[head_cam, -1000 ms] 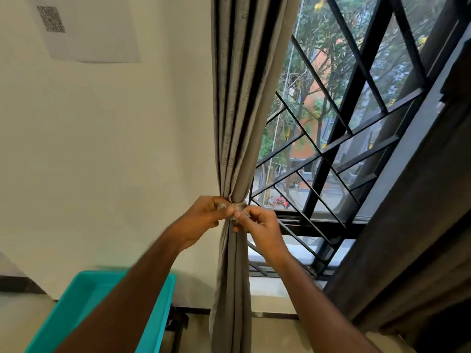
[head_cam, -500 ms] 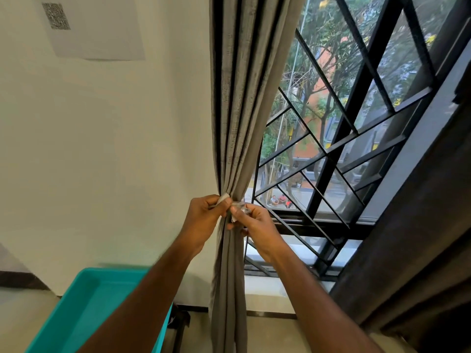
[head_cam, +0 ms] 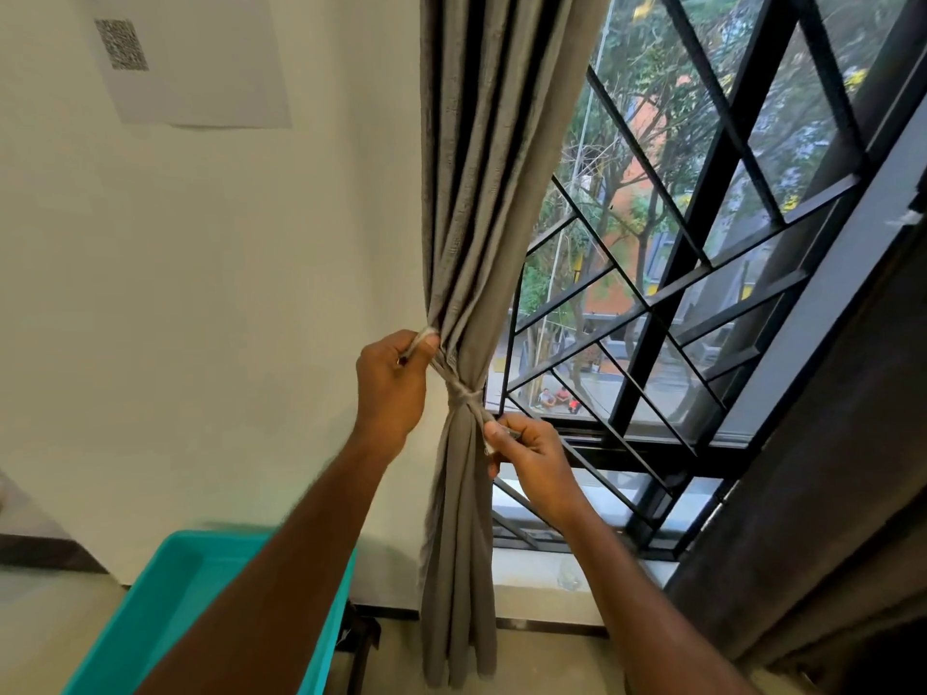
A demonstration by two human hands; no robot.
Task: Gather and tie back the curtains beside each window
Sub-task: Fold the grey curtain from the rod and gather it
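The left hand (head_cam: 391, 381) and right hand (head_cam: 531, 453), close together at the knot a second ago, have pulled apart, left up-left, right down-right, drawing the thin grey fabric tie (head_cam: 464, 393) tight around the gathered grey pleated curtain (head_cam: 464, 474).

Upstairs room in a home: grey curtain (head_cam: 481, 193), barred window (head_cam: 702, 293) w/ street view, teal tub (head_cam: 165, 609).

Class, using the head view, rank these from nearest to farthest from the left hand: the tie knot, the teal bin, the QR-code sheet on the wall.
1. Tie knot, just right of the left hand.
2. Teal bin, below.
3. QR-code sheet, upper left.
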